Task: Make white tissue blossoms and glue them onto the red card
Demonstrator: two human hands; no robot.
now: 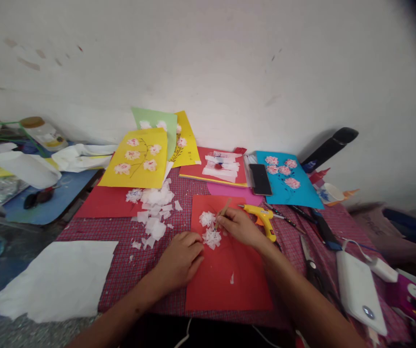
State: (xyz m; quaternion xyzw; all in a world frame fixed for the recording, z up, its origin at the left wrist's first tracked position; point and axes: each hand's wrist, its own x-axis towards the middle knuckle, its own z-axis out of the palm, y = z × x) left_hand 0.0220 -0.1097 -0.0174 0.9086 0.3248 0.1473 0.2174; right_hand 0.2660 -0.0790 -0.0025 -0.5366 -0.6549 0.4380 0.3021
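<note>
On a red sheet of card (237, 280) are two white crumpled-paper flowers (211, 238), one above the other. My right hand (239, 224) pinches a thin flat wooden stick (225, 207), whose lower end is beside the flowers. The left edge of the card lies under my left hand (183, 256), its fingers loosely bent and resting flat by the lower flower. A small white scrap (232, 278) lies lower on the card. Left of it, torn white tissue pieces (153, 220) are heaped on the checked cloth. A yellow glue gun (262, 216) lies just right of my right hand.
Finished flower pictures on yellow (142, 179) and blue card (309, 193) stand at the back. A phone (260, 179) leans near the blue one. Scissors (313, 270), a box cutter (326, 229) and a white power bank (360, 290) lie right. White tissue (66, 275) covers the left corner.
</note>
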